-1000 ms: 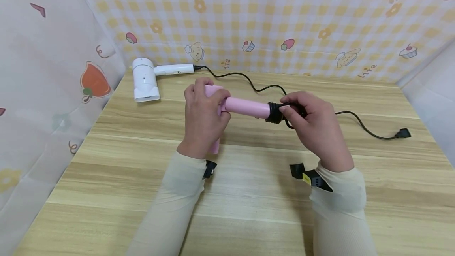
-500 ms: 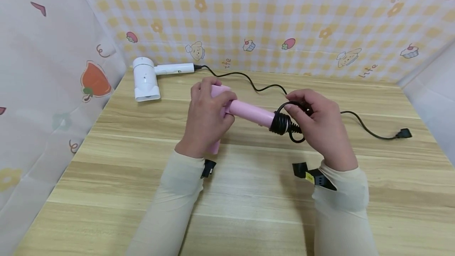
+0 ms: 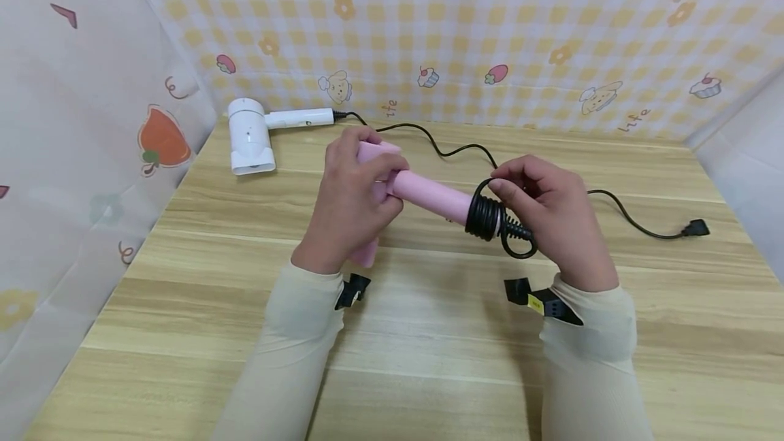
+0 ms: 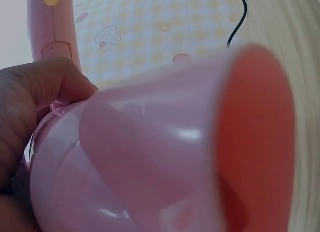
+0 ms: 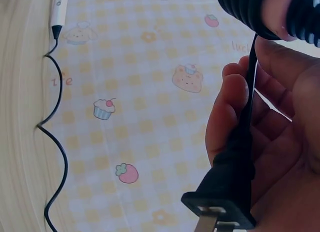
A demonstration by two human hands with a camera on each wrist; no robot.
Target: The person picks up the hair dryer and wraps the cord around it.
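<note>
A pink hair dryer (image 3: 431,197) is held above the table by my left hand (image 3: 349,213), whose fingers and thumb wrap round its head where the handle joins. In the left wrist view its wide nozzle (image 4: 255,137) faces right. Black cord (image 3: 482,218) is wound in several turns round the handle's end, and a small loop hangs beside the strain relief. My right hand (image 3: 560,223) pinches the cord's loose part between thumb and fingers. In the right wrist view, a black two-pin plug (image 5: 220,192) hangs below those fingertips, against the palm side.
A white hair dryer (image 3: 250,138) lies at the back left of the wooden table (image 3: 429,359). Its black cord (image 3: 422,131) runs along the back, passes behind my right hand and ends in a plug (image 3: 695,228) at the right. A patterned cloth (image 3: 392,39) stands behind.
The handle's end of the pink hair dryer has swung down and slightly right. My right hand has shifted a little right, still pinching the cord, and the wound turns and loop show more fully.
</note>
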